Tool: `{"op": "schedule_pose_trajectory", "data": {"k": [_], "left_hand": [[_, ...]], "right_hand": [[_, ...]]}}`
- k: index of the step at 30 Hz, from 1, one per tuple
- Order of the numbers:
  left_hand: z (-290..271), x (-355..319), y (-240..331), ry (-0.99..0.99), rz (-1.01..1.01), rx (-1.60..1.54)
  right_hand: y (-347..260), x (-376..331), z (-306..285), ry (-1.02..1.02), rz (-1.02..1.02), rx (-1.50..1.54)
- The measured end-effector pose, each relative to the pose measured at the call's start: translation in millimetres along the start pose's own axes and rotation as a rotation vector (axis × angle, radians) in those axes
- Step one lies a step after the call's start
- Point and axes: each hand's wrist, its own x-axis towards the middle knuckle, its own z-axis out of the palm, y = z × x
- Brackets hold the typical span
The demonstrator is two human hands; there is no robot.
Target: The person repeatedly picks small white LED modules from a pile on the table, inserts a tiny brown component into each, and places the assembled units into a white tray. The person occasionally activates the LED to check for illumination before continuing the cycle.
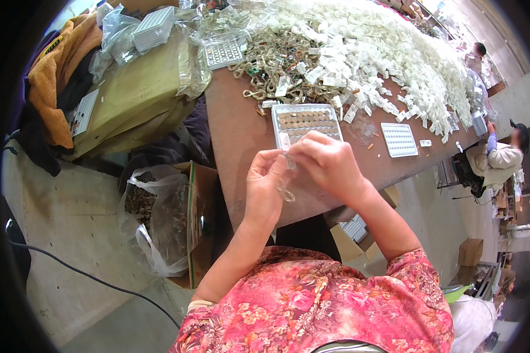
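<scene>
- Head view, the step in hand: both hands meet just above the near edge of the brown table [241,135]. The left hand [264,182] and the right hand [330,162] pinch a small clear piece [287,160] between them, so this looks like the fitting or joining of one small part, about midway through.
- The fingers [272,157] of the left hand are narrow, closed on the near side of the clear piece; the fingers of the right hand curl tightly over its far side, thumb hidden.
- A thin clear loop [286,194] hangs below the hands, apparently attached to the piece; too small to tell how.
- What the next move calls for, as a judgement: a fine, steady pinch and small twisting or pressing force, since the piece is tiny, slippery-looking and partly hidden by the fingers.
- How the thing looks: transparent, glossy plastic, very small; its exact shape cannot be made out.
- Just beyond the hands lies a rectangular tray [306,120] of round brownish discs in rows, and a second white tray [399,140] sits to the right.
- Farther back, a large heap of white parts [394,53] and tangled greenish-gold pieces [271,65] covers the table.
- To the left, a cardboard box with a plastic bag [159,217] stands on the floor.
</scene>
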Motion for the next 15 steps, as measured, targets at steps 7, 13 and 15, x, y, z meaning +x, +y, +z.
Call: {"op": "schedule_pose_trajectory", "data": {"k": [7,13,15], "left_hand": [[1.4,0.4,-1.7,0.057,0.024,-0.066],[1.7,-5.8,6.3,-0.068,-0.089,-0.143],[3.0,-11.3,7.4,-0.101,-0.179,-0.158]], "right_hand": [[2.9,-12.0,23.2,0.246,-0.207,-0.170],[-6.5,-14.6,11.2,0.229,0.369,0.359],[1.2,-6.7,-5.1,0.022,0.607,0.676]]}}
